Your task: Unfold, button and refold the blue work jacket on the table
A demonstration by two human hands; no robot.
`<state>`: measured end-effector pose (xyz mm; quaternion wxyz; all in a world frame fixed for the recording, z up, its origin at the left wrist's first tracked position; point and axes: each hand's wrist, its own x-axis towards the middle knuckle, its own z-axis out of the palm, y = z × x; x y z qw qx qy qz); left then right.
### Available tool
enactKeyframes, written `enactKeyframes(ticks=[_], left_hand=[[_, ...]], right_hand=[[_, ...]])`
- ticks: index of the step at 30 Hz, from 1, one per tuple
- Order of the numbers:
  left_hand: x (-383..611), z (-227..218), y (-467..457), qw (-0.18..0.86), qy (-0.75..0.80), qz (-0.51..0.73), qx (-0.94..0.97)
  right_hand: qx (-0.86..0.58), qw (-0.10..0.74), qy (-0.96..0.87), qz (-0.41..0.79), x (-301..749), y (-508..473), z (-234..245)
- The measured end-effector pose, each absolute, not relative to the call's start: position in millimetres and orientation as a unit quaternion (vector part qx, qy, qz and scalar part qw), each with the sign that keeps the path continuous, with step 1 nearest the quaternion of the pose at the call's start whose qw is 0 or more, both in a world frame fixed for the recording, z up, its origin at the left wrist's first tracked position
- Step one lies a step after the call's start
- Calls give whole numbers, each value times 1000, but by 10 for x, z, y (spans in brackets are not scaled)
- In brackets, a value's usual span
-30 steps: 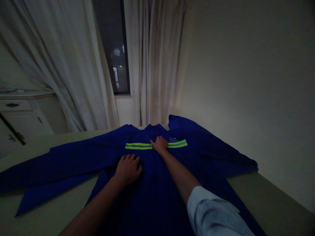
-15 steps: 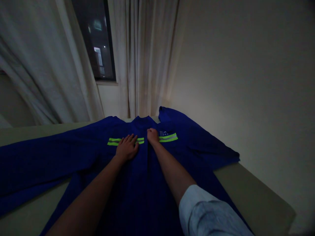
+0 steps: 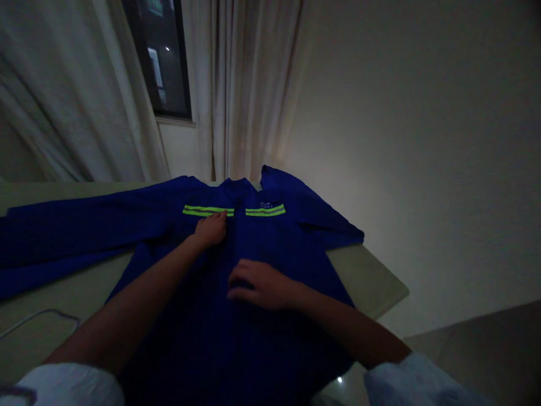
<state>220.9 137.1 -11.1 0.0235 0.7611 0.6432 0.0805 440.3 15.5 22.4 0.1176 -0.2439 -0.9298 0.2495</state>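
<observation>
A blue work jacket (image 3: pixel 270 242) lies spread front up, its collar at the far end and its sleeves out to both sides. Yellow-green reflective strips (image 3: pixel 265 211) cross the chest, with small white print above the right one. My left hand (image 3: pixel 212 228) is at the left strip's inner end, beside the front placket, its fingers bunched together on the cloth. Lower down, over the middle of the front, my right hand (image 3: pixel 264 285) has its fingers curved and the thumb apart, with a gap between them. Dim light hides fine detail of the cloth.
The jacket rests on a light greenish table (image 3: pixel 363 276), whose right corner shows. A pale cable (image 3: pixel 46 311) lies at left. Long curtains (image 3: pixel 245 84) and a dark window (image 3: pixel 163 62) stand behind; a plain wall (image 3: pixel 406 141) is at right.
My right hand has left the upper placket near the collar and come down toward me, its fist loosened. My left hand went from lying flat with spread fingers to bunched. The view shifted.
</observation>
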Motion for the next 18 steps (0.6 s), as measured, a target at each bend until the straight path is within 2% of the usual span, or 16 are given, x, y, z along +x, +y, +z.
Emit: enactKeyframes(ticks=[3,6,9,12,15,18], left_hand=[[2315,-115,683,25,629,63,774],[2400,-258,-247,31,594,42,803],[2477,-492,-1158,6,566,80,821],[2564,-694,-1774,-15,560,124,819],[2643,-796,-2010,-33,582,135,801],[2686,-823,-2023,-41,597,142,789]], right_hand=[[-151,60,-964,213,4710,-859,120],[-139,60,-979,136,4869,-1386,-108],[-180,88,-976,80,4911,-1511,-306],[-237,142,-958,77,4888,-1533,-382],[-337,185,-918,94,4809,-1626,-374],[-454,156,-873,83,4707,-1756,-348]])
